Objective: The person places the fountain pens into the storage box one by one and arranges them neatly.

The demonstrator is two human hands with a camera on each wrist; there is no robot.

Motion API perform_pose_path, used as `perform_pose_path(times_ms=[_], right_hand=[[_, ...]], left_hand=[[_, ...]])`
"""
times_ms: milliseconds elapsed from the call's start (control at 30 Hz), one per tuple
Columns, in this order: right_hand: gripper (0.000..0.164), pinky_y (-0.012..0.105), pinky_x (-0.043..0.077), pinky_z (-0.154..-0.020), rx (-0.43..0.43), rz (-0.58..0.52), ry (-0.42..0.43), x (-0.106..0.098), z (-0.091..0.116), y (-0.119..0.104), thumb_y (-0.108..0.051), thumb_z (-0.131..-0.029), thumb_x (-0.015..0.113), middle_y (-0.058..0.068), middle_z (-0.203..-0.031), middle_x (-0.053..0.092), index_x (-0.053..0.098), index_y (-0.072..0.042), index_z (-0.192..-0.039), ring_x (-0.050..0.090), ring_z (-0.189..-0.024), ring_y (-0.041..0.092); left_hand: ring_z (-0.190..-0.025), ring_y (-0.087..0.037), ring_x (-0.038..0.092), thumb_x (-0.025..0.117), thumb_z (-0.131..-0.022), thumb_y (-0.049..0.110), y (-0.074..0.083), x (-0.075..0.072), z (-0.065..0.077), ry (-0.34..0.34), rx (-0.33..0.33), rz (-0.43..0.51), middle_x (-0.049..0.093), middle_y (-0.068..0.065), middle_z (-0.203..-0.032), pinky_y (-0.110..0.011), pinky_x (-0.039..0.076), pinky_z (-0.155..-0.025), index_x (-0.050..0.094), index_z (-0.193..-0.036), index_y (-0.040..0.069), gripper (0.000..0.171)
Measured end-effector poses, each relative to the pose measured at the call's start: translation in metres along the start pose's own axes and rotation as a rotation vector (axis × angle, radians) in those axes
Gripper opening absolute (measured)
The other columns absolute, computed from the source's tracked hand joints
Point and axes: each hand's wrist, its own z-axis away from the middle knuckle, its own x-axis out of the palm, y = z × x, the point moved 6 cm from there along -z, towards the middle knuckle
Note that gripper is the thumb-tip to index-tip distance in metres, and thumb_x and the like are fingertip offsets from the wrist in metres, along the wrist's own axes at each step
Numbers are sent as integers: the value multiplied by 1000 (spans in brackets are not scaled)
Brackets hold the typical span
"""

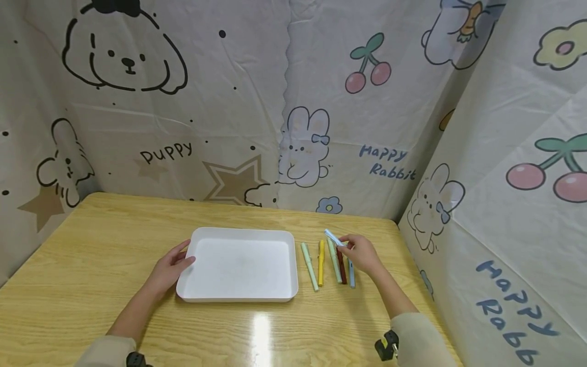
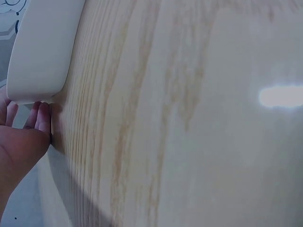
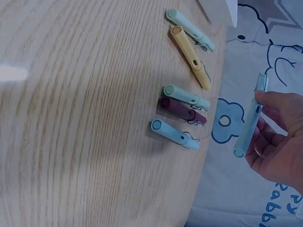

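Note:
With its thumb over the rim and its fingers along the outer side, my left hand [image 1: 166, 271] grips the left edge of a white rectangular tray [image 1: 240, 265]. My right hand [image 1: 363, 253] pinches a light blue pen [image 3: 248, 130] with a clip, held up above the table's far right part. Below it lie several capped pens side by side: a pale green pen [image 1: 309, 267], a yellow pen [image 1: 321, 263], a second pale green pen [image 1: 335, 262], a dark red pen [image 1: 342, 269] and another light blue pen [image 1: 352, 275], partly hidden by the hand in the head view.
The wooden table [image 1: 206, 331] has its far edge against a printed cloth curtain [image 1: 229, 112]. On the right, another cloth panel [image 1: 495, 229] runs along the table's side. The pens lie just right of the tray.

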Motion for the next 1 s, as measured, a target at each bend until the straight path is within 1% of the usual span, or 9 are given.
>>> perform_pose_path(times_ms=[167,400,633,700,733,867,933,1000], right_hand=[[26,26,38,-51,-25,14,-2,1,0,-6,-17,-89,63,8,-78,53,65,-3,-111,44,-60,15],[23,25,38,-50,-46,-14,-17,5,1,-15,-16,-88,63,6,-78,54,66,-4,-108,46,-61,14],[25,25,38,-52,-90,-14,-38,9,0,-25,-14,-88,64,7,-79,55,66,-2,-109,46,-64,14],[25,25,38,-51,-95,-8,-50,10,0,-28,-14,-88,64,7,-77,54,66,-2,-110,45,-63,14],[25,25,38,-51,-96,-5,-57,11,0,-29,-14,-88,64,6,-77,54,66,-3,-110,44,-63,14],[24,26,38,-54,-98,4,-82,14,1,-38,-16,-88,64,5,-75,53,67,-5,-109,44,-64,15],[23,27,38,-55,-102,11,-90,16,1,-41,-16,-88,65,4,-76,53,67,-6,-108,44,-65,15],[23,26,38,-54,-109,21,-94,17,1,-44,-17,-87,65,4,-76,54,68,-6,-108,44,-66,15]], left_hand=[[-130,-41,37,51,-96,36,0,0,0,0,-9,-3,32,-30,-144,-50,37,-104,19,-151,15,67],[-131,-41,36,51,-96,34,1,0,1,-2,-23,8,31,-29,-145,-51,36,-104,19,-151,16,66],[-130,-41,35,50,-96,35,-1,0,0,-5,-19,15,30,-29,-146,-51,36,-104,18,-151,16,66],[-130,-40,36,50,-96,35,-1,0,0,-5,-16,11,30,-29,-146,-51,37,-103,18,-151,17,66],[-128,-40,38,50,-96,36,-1,0,0,1,-15,-1,31,-28,-145,-48,39,-102,19,-151,16,66],[-127,-39,39,50,-96,36,0,0,1,2,-15,-13,32,-28,-144,-46,42,-100,19,-151,16,66],[-127,-39,39,50,-96,36,0,1,2,2,-17,-16,32,-28,-144,-46,42,-100,18,-151,16,66],[-128,-40,38,49,-97,34,1,1,2,-2,-19,-9,31,-29,-145,-49,40,-101,18,-151,17,65]])
